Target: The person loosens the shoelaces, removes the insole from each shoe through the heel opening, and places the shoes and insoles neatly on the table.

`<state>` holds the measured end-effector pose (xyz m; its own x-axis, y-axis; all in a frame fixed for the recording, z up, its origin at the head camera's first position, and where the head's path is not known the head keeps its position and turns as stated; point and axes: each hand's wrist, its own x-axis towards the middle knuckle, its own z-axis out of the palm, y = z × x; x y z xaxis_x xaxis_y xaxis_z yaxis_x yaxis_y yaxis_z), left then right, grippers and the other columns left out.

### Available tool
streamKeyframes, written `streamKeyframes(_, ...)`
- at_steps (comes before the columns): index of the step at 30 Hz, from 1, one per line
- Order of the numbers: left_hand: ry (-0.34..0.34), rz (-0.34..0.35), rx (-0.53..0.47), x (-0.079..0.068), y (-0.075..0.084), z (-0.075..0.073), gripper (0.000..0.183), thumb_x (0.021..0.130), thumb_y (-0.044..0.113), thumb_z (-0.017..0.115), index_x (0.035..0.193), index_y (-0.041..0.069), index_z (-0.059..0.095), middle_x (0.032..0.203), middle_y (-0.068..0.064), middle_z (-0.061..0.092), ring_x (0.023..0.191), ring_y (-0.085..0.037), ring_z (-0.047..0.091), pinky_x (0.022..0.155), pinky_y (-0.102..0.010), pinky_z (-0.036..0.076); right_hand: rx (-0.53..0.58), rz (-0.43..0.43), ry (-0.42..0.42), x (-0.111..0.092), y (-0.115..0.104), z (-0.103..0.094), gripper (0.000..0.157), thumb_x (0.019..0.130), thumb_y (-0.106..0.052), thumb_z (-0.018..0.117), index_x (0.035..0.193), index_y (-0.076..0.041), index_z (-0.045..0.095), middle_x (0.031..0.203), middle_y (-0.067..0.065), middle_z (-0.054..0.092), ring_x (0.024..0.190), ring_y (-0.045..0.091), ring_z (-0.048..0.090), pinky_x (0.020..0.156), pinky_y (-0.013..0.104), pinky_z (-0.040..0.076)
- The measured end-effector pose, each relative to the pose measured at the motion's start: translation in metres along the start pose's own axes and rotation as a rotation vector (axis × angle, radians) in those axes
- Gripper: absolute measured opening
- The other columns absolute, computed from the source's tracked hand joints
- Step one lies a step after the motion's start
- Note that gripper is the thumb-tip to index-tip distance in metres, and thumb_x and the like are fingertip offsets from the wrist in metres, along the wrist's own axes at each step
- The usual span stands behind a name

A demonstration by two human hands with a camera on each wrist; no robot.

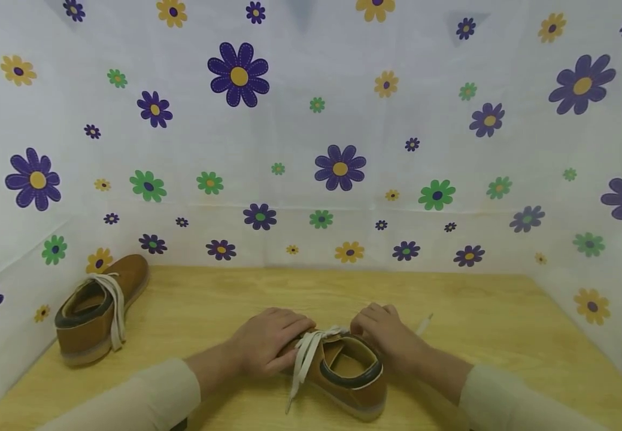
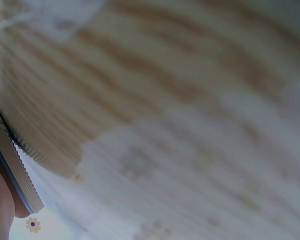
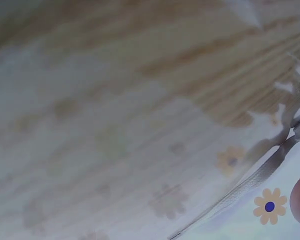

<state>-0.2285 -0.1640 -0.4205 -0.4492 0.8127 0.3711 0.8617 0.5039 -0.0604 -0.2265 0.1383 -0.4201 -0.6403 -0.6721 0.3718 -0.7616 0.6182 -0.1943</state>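
Observation:
In the head view a brown shoe (image 1: 337, 383) with a dark padded collar sits on the table, its heel toward me and angled to the right. My left hand (image 1: 270, 344) grips its toe, thumb on the near side and fingers over the far side. A pale shoelace (image 1: 306, 354) hangs off the shoe's left side. On the other side, my right hand (image 1: 388, 332) is curled against the opening, fingertips pinching at the lacing; its thumb is hidden. The left wrist view catches the ribbed sole (image 2: 17, 170) beside a finger; the right wrist view shows a lace tail (image 3: 250, 185).
A matching brown shoe (image 1: 87, 329) stands at the table's left edge, its laces draped over the right side. The wooden table (image 1: 224, 293) is enclosed at the back and both sides by a white flower-print cloth (image 1: 289, 137).

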Motion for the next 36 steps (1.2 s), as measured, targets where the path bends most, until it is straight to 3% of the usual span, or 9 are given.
streamKeyframes(5,0.007,0.003,-0.002,-0.0014,-0.0006,0.0004,0.047,0.099,0.033,0.050,0.140,0.010,0.055,0.133,-0.002,0.063,0.120,-0.019,0.060,0.102,-0.042,0.049,0.031,-0.013,0.006,0.0005,0.0021,0.0012,0.019,0.090,-0.010,0.070,0.105,-0.020,0.062,0.094,-0.009,0.062,0.091,0.007,0.049,0.083,0.031,0.033)
streamKeyframes(10,0.005,0.004,0.001,-0.0016,-0.0015,0.0021,0.047,0.099,0.032,0.051,0.140,0.010,0.055,0.133,-0.002,0.063,0.121,-0.019,0.060,0.103,-0.041,0.048,-0.014,-0.051,0.084,0.0007,0.0060,0.0044,0.008,0.087,-0.015,0.074,0.088,-0.021,0.067,0.081,-0.011,0.056,0.080,0.004,0.044,0.075,0.025,0.031)
streamKeyframes(15,0.010,0.008,0.010,-0.0005,-0.0016,0.0021,0.047,0.099,0.033,0.050,0.140,0.010,0.055,0.133,-0.002,0.064,0.121,-0.019,0.060,0.103,-0.041,0.048,-0.040,-0.061,0.200,0.0010,0.0077,0.0061,0.012,0.089,-0.022,0.074,0.080,-0.020,0.066,0.086,-0.008,0.058,0.083,0.007,0.052,0.077,0.030,0.046)
streamKeyframes(18,0.012,0.014,0.009,-0.0007,-0.0008,0.0010,0.047,0.099,0.032,0.050,0.139,0.009,0.056,0.132,-0.002,0.064,0.120,-0.019,0.061,0.102,-0.042,0.049,-0.001,-0.058,0.243,0.0001,0.0073,0.0063,0.011,0.089,-0.018,0.075,0.083,-0.018,0.066,0.090,-0.007,0.063,0.084,0.008,0.060,0.077,0.029,0.055)
streamKeyframes(22,0.007,0.013,-0.001,-0.0009,0.0011,-0.0001,0.046,0.099,0.032,0.050,0.139,0.010,0.056,0.132,-0.001,0.064,0.120,-0.018,0.060,0.101,-0.041,0.049,0.034,-0.063,0.282,-0.0020,0.0067,0.0063,0.008,0.089,-0.009,0.073,0.091,-0.013,0.067,0.087,-0.004,0.069,0.077,0.007,0.064,0.070,0.023,0.056)
streamKeyframes(28,0.004,0.006,-0.007,0.0005,0.0021,0.0006,0.046,0.099,0.032,0.050,0.139,0.010,0.055,0.132,-0.001,0.063,0.120,-0.018,0.060,0.102,-0.041,0.049,0.051,0.028,0.231,-0.0037,0.0045,0.0044,0.011,0.096,-0.003,0.062,0.105,-0.009,0.066,0.096,-0.001,0.068,0.085,0.010,0.065,0.077,0.027,0.057)
streamKeyframes(36,0.017,0.013,0.004,0.0000,0.0013,-0.0001,0.045,0.098,0.031,0.051,0.138,0.010,0.056,0.131,-0.001,0.064,0.118,-0.018,0.061,0.101,-0.041,0.049,0.167,0.057,0.153,-0.0053,0.0027,0.0017,0.017,0.097,0.003,0.050,0.101,-0.009,0.062,0.093,0.000,0.065,0.083,0.009,0.061,0.074,0.027,0.056)
